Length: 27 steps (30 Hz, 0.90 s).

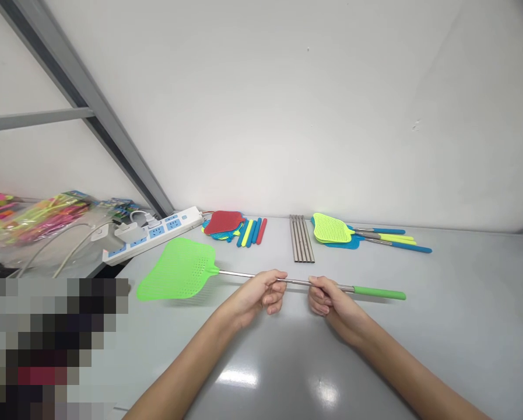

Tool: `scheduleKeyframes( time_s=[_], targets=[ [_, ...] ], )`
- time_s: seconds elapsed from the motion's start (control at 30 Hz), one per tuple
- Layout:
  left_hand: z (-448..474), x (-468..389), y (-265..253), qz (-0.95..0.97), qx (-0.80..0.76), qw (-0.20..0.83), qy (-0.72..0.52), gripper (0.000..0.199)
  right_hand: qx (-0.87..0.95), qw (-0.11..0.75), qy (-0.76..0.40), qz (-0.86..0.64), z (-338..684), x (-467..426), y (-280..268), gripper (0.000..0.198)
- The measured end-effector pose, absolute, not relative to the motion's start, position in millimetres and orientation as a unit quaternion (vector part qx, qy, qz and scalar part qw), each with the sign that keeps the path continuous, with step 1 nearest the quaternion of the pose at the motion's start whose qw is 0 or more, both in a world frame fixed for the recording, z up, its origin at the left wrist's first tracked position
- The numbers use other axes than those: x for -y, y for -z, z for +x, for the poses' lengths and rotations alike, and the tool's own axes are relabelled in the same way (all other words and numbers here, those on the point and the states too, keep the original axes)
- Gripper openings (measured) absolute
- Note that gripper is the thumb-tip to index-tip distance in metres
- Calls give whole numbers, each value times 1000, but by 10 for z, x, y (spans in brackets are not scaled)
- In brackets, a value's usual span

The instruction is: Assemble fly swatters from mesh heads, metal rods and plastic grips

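Note:
A fly swatter (180, 271) with a bright green perforated head, a thin metal telescopic rod and a green grip is held level above the table, its head pointing left. My left hand (261, 297) is closed round the rod nearer the head. On the same rod, nearer the grip, my right hand (333, 303) is closed with thumb on top. A stretch of bare rod shows between the two hands. Behind them lie several loose metal rods (302, 240) side by side.
Loose swatter heads (224, 223), red on top, lie at the back beside several coloured grips (252, 232). Whole swatters (333, 230) are stacked at back right. A power strip (156, 234) with plugs and cables sits left, near bagged goods (55, 219). The wall stands behind.

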<state>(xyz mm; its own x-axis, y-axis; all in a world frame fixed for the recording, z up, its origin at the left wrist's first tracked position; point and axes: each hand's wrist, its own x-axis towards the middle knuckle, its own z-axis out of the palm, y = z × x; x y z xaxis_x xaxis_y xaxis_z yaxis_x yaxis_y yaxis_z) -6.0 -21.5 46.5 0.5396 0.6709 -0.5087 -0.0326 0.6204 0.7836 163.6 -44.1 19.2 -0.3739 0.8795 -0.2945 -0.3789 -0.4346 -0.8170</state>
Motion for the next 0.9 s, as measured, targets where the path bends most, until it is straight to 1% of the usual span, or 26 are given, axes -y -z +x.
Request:
scheduleKeyframes(
  time_s=[0.63,0.9],
  targets=[
    [-149,157,-520,379,-446,778,-229,34,342,426,-746,-380,1724,398,-211,37],
    [-220,131,-522,400,-430,775,-232,34,341,431,-750,-368,1764,391,-212,35]
  ],
)
